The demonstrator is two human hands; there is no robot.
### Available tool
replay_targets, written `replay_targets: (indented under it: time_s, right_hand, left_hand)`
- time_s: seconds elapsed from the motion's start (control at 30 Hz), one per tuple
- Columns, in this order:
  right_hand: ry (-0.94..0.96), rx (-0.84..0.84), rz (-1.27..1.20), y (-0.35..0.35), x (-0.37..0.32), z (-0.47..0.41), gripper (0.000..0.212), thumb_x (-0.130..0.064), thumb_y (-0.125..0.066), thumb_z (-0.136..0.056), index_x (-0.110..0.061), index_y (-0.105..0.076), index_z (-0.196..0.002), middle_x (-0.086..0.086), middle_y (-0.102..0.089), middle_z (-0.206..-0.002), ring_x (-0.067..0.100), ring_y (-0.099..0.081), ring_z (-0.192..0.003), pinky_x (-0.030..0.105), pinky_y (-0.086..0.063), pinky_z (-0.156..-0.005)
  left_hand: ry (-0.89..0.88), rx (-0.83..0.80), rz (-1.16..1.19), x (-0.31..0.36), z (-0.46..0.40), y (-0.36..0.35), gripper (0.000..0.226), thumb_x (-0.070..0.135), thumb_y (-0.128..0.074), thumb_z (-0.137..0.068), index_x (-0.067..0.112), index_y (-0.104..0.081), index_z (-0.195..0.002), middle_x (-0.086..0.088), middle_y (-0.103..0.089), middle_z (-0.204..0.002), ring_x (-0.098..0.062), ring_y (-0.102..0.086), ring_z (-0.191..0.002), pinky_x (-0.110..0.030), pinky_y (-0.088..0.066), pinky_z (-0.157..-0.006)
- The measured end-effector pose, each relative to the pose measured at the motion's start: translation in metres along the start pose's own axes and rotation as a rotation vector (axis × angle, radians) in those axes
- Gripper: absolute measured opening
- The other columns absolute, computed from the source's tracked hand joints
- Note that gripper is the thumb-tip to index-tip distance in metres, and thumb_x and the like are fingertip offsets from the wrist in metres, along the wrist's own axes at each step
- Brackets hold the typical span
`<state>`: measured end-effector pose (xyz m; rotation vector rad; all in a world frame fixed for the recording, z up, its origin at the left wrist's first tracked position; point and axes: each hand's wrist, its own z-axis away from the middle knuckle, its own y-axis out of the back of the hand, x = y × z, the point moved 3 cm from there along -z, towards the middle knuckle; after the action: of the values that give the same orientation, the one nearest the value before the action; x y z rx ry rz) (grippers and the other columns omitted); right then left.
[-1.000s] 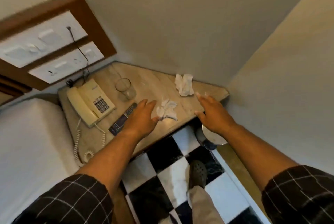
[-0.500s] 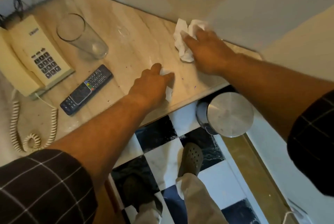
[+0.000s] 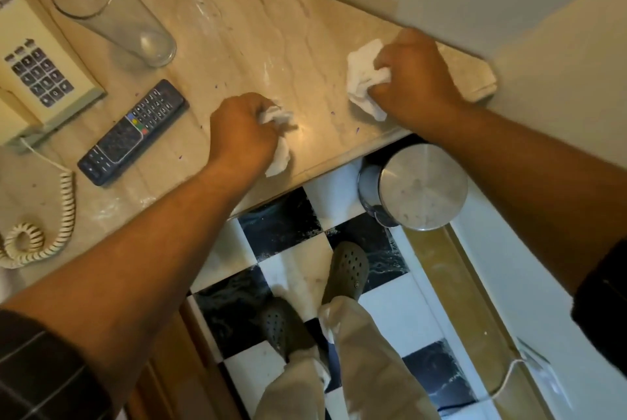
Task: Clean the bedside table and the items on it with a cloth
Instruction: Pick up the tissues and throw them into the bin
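The bedside table [image 3: 244, 22] has a beige marble top with specks and smears on it. My left hand [image 3: 242, 133] is closed around a crumpled white tissue [image 3: 280, 148] near the front edge. My right hand [image 3: 415, 80] grips a second crumpled white tissue [image 3: 363, 77] near the table's right end, close to the wall. Left of my hands lie a dark remote control [image 3: 134, 133], an empty clear glass [image 3: 112, 12] and a cream telephone [image 3: 30, 63] with a coiled cord [image 3: 44, 233].
A round metal bin [image 3: 419, 187] with a closed lid stands on the checkered floor just under the table's right front edge. My feet in grey clogs [image 3: 349, 270] are below. Walls close in behind and to the right of the table.
Both hands have closed on the tissues they were reaching for. The right hand and its tissue came nearer the front edge. The view has moved closer to the tabletop.
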<state>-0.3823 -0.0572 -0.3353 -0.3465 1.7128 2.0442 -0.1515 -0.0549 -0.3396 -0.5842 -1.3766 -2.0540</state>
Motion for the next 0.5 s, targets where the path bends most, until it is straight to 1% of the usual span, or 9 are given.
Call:
replay_targets:
  time_s: [0.07,0.1,0.13,0.2,0.23,0.3,0.37,0.43,0.5]
  right_hand:
    - [-0.143,0.065,-0.119,0.009,0.02,0.035,0.019,-0.013,-0.068,-0.08,-0.002,-0.069,-0.096,0.014,-0.061,-0.103,0.024,-0.057,-0.092,0.013,-0.034,-0.071]
    - [-0.205,0.086,-0.158,0.014,0.028,0.057,0.006,-0.011,-0.067,-0.079,-0.006,-0.069,-0.083,0.008,-0.062,-0.087,0.018,-0.056,-0.075,0.011,-0.032,-0.06]
    - [-0.267,0.099,-0.193,0.015,0.037,0.076,0.004,-0.011,-0.067,-0.079,-0.011,-0.067,-0.075,0.005,-0.062,-0.077,0.012,-0.052,-0.064,0.01,-0.033,-0.054]
    - [-0.381,0.122,-0.26,0.016,0.052,0.117,0.007,-0.015,-0.069,-0.079,-0.017,-0.07,-0.086,0.005,-0.067,-0.083,0.014,-0.058,-0.068,0.018,-0.045,-0.064]
    - [-0.45,0.145,-0.32,0.017,0.058,0.138,0.016,-0.018,-0.07,-0.08,-0.022,-0.068,-0.096,0.003,-0.068,-0.091,0.018,-0.063,-0.078,0.03,-0.053,-0.071]
    - [-0.565,0.21,-0.443,0.021,0.064,0.175,0.03,-0.018,-0.072,-0.081,-0.03,-0.057,-0.104,0.0,-0.063,-0.102,0.022,-0.065,-0.088,0.044,-0.059,-0.071]
    - [-0.638,0.263,-0.489,0.021,0.067,0.206,0.032,-0.014,-0.07,-0.083,-0.035,-0.051,-0.099,0.004,-0.061,-0.103,0.022,-0.067,-0.081,0.043,-0.061,-0.061]
    - [-0.668,0.283,-0.46,0.018,0.068,0.229,0.026,-0.01,-0.065,-0.083,-0.033,-0.054,-0.086,0.005,-0.064,-0.093,0.021,-0.067,-0.073,0.038,-0.061,-0.056]
    - [-0.669,0.251,-0.354,0.012,0.07,0.24,0.017,-0.01,-0.062,-0.084,-0.027,-0.061,-0.081,0.001,-0.066,-0.085,0.022,-0.066,-0.076,0.036,-0.059,-0.064]
  left_hand:
    - [0.053,0.008,0.049,-0.004,0.013,0.001,0.013,0.01,-0.064,-0.09,0.013,-0.071,-0.1,-0.001,-0.07,-0.101,-0.016,-0.064,-0.092,-0.028,-0.054,-0.082]
    - [0.064,0.008,0.062,-0.006,0.02,0.002,0.01,0.01,-0.064,-0.09,0.015,-0.071,-0.095,0.001,-0.07,-0.097,-0.013,-0.064,-0.087,-0.025,-0.053,-0.078]
    - [0.08,0.016,0.071,-0.008,0.025,0.002,0.008,0.012,-0.064,-0.089,0.018,-0.069,-0.088,0.003,-0.068,-0.09,-0.008,-0.062,-0.078,-0.019,-0.05,-0.069]
    - [0.109,0.043,0.131,-0.008,0.041,0.005,0.011,0.018,-0.069,-0.086,0.021,-0.066,-0.076,0.005,-0.066,-0.077,0.002,-0.057,-0.062,-0.009,-0.042,-0.053]
    - [0.127,0.04,0.187,-0.007,0.051,0.006,0.009,0.022,-0.073,-0.082,0.02,-0.066,-0.076,0.005,-0.067,-0.076,0.003,-0.057,-0.059,-0.01,-0.041,-0.051]
    - [0.131,-0.012,0.221,-0.002,0.073,0.005,0.027,0.029,-0.081,-0.075,0.014,-0.069,-0.094,0.004,-0.068,-0.09,-0.006,-0.061,-0.072,-0.017,-0.045,-0.061]
    - [0.083,-0.111,0.146,0.003,0.099,0.001,0.047,0.024,-0.082,-0.074,0.003,-0.063,-0.112,-0.001,-0.064,-0.099,-0.018,-0.062,-0.087,-0.021,-0.046,-0.069]
    - [-0.023,-0.183,0.083,0.009,0.119,-0.007,0.032,0.01,-0.076,-0.078,-0.004,-0.063,-0.103,-0.013,-0.066,-0.099,-0.029,-0.063,-0.096,-0.021,-0.046,-0.072]
    - [-0.081,-0.206,0.027,0.009,0.131,-0.019,0.009,0.004,-0.071,-0.082,-0.001,-0.063,-0.08,-0.014,-0.067,-0.082,-0.031,-0.064,-0.087,-0.01,-0.042,-0.062]
